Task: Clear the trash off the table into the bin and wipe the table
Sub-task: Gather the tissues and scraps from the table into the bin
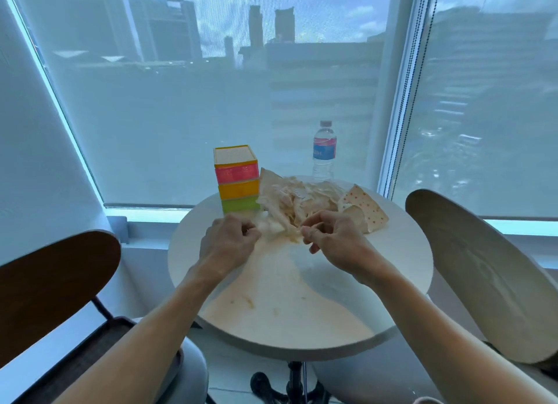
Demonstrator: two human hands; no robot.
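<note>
Crumpled beige paper trash (297, 202) at the round white table's (401, 252) far side is being pinched at its near edge by the left hand (227, 243) and right hand (327, 237), apparently gathered for binning.

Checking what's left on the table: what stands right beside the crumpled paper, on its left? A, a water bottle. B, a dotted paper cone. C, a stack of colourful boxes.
C: the stack of colourful boxes stands against the left edge of the crumpled paper that both hands pinch.
</note>
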